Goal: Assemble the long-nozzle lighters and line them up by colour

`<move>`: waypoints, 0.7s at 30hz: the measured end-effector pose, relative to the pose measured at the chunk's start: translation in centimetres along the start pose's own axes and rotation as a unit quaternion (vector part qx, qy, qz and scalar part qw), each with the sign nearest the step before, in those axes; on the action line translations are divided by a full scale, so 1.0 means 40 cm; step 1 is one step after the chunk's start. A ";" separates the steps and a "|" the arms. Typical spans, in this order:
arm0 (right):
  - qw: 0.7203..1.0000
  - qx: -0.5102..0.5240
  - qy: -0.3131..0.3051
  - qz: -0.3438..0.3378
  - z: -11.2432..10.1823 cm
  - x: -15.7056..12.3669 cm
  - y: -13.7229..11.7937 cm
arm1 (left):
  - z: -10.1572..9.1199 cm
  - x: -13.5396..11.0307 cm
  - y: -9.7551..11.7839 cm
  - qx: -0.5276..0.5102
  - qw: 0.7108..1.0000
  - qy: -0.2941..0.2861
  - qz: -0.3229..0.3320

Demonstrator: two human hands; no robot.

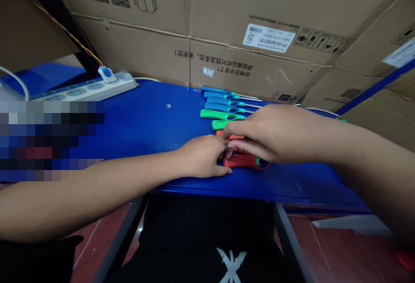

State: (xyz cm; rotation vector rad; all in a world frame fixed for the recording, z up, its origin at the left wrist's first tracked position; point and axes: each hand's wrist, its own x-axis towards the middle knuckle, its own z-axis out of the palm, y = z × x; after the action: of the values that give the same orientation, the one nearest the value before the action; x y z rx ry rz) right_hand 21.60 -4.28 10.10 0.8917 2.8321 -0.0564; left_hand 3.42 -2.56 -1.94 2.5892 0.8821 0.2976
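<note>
A row of long-nosed gas lighters lies on the blue table: several blue lighters (220,106) at the back, then green lighters (214,114), orange ones, and a red lighter (241,161) nearest me. My left hand (204,155) curls around the handle end of the red lighter, its thumb along the near side. From the right, my right hand (269,133) reaches over the row. Its thumb and index finger close around an orange lighter (236,137). The fingertips of both hands meet, so what lies right under them is partly hidden.
Behind the row stands a large printed cardboard box (162,49). A white power strip (119,85) with a plug and wires lies at the back left. A small whitish scrap (169,106) is on the blue tabletop (145,123). Pixelated blocks hide the left side.
</note>
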 end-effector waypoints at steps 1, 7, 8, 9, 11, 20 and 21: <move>0.999 0.014 0.006 -0.031 0.000 0.000 0.000 | -0.001 0.000 0.001 0.002 1.000 -0.001 0.000; 0.998 -0.058 -0.023 0.015 -0.008 0.006 -0.009 | 0.000 -0.001 0.002 0.015 1.000 -0.002 -0.003; 0.998 -0.059 -0.024 0.016 -0.008 0.006 -0.011 | 0.000 -0.001 0.001 0.016 1.000 -0.001 -0.005; 0.999 -0.043 -0.018 -0.006 -0.008 0.006 -0.012 | 0.001 -0.001 0.001 0.015 1.000 -0.001 -0.008; 0.997 0.011 -0.007 -0.072 -0.008 0.004 -0.013 | 0.002 -0.001 0.001 0.010 1.000 -0.002 -0.008; 0.998 -0.029 0.001 -0.053 -0.002 0.011 -0.021 | 0.006 0.005 0.005 0.023 1.000 -0.008 -0.013; 0.996 -0.005 0.006 -0.084 -0.004 0.010 -0.022 | 0.006 0.006 0.006 0.022 1.000 -0.003 -0.011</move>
State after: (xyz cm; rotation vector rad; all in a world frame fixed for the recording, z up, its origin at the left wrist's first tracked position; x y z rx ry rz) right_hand 20.74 -4.74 10.15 0.6528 2.9086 -0.0585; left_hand 3.80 -2.65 -2.05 2.6175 0.9242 0.2665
